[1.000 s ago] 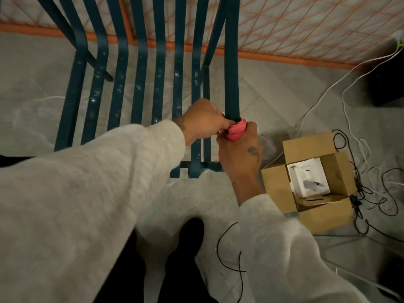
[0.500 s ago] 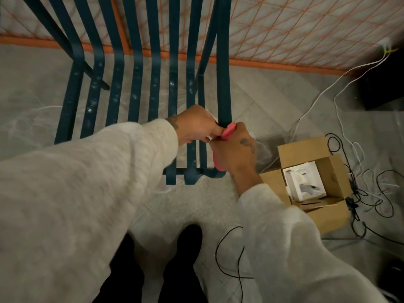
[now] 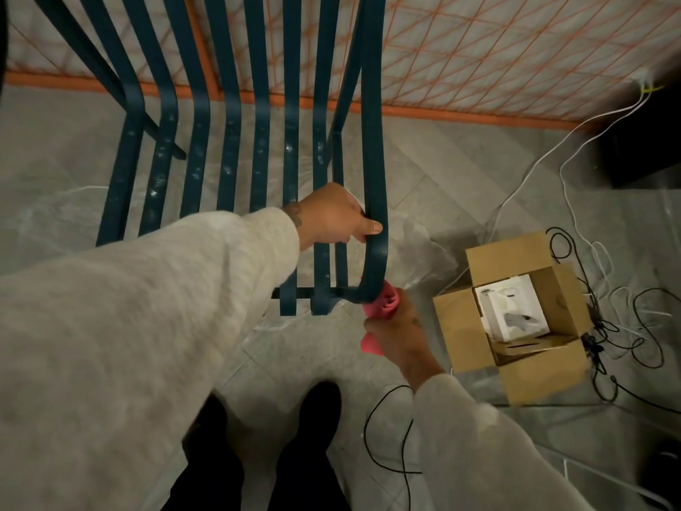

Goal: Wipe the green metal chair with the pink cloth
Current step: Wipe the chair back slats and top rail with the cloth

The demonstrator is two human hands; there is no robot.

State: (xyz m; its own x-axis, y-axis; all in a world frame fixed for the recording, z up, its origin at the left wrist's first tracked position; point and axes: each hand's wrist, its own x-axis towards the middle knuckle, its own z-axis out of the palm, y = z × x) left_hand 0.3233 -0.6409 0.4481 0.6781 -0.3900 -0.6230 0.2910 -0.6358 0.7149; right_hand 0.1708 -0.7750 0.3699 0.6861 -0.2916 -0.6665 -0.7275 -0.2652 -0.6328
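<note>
Pink cloth [image 3: 381,306]: bunched in our right hand [image 3: 400,335], pressed to the lower rail bend of the green metal chair [image 3: 373,160], centre frame. Our left hand [image 3: 337,215] grips that rail above. Risk, we judge: cloth slips off the curve, skipping it. Since earlier: hands parted, cloth lower.

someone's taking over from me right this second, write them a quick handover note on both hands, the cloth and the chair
Left hand: grips the chair's outer side bar, thumb on its face, steadying it.
Right hand: holds the bunched pink cloth against the curved bottom corner of that same bar.
Done: this view does not show which bars are clean. The cloth is at the bar's lower end.
Left: the slats show pale smudges, so they probably need wiping, and likely the rest of the frame too.
Mind the open box on the floor to your right.
</note>
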